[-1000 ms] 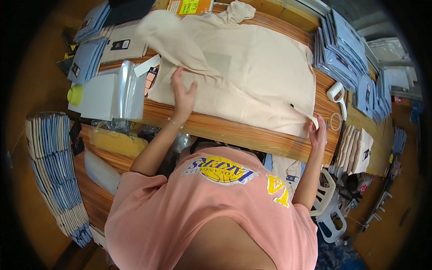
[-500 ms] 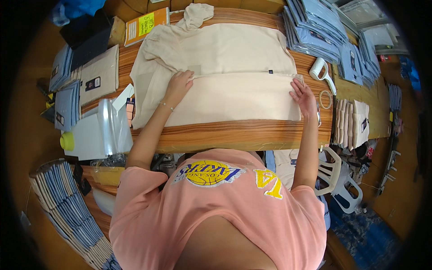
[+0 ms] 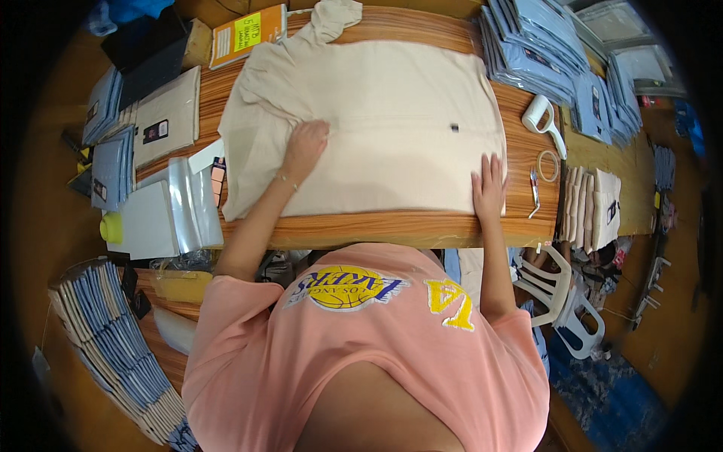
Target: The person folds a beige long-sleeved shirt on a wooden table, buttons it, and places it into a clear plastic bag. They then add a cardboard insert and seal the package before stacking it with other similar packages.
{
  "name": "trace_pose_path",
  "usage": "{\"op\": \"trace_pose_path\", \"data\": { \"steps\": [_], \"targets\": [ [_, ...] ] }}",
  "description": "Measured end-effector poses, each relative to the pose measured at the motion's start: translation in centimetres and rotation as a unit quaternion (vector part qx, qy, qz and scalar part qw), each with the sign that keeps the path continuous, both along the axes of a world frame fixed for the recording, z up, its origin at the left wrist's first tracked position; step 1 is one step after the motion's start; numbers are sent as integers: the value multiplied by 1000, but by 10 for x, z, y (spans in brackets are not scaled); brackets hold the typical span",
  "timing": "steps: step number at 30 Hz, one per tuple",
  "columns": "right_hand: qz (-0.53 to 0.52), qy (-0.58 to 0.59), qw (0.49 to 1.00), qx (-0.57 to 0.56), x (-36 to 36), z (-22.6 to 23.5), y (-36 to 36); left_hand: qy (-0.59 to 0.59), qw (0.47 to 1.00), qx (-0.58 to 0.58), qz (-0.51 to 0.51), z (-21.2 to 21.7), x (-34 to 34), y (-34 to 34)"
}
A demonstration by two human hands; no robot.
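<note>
A beige long-sleeved garment (image 3: 392, 162) lies spread over the wooden table in front of me, with a small dark label toward its right side. One sleeve (image 3: 267, 83) is bunched at the far left, and its end reaches the table's back edge. My left hand (image 3: 305, 149) rests on the garment's left part, its fingers curled together on the cloth; the fingertips are partly hidden and slightly blurred. At the near right corner of the garment, my right hand (image 3: 489, 187) lies flat with its fingers stretched out.
Right of the garment are a white handheld device (image 3: 538, 117), a tape roll (image 3: 548, 166) and a small cutting tool (image 3: 534, 192). Bagged blue garments (image 3: 531, 53) are piled at the back right. Plastic sleeves (image 3: 192, 207) and a packed beige garment (image 3: 167, 124) lie left.
The raised cloth edge across the garment's middle now lies smooth, and the greyish patches are covered. My right hand has moved from that edge toward me and left. My left hand has barely moved.
</note>
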State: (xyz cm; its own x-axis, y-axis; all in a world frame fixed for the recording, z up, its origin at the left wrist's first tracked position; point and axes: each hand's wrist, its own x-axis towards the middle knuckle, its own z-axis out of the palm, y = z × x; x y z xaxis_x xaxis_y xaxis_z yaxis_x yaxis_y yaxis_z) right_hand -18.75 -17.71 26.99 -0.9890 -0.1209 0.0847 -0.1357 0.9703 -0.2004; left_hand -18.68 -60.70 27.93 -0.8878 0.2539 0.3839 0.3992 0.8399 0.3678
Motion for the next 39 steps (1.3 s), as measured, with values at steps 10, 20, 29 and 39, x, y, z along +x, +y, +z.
{"op": "trace_pose_path", "data": {
  "steps": [10,20,29,39],
  "targets": [
    [89,43,975,-201,-10,87,-74,-10,989,121,82,55,53,-12],
    [263,-118,934,-209,-99,73,-457,-148,935,256,194,12,94,-116],
    [218,-123,940,-231,-245,81,-470,-187,953,180,155,2,98,-122],
    [273,-185,851,-409,-238,166,-363,-169,952,130,221,9,86,-120]
  ]
}}
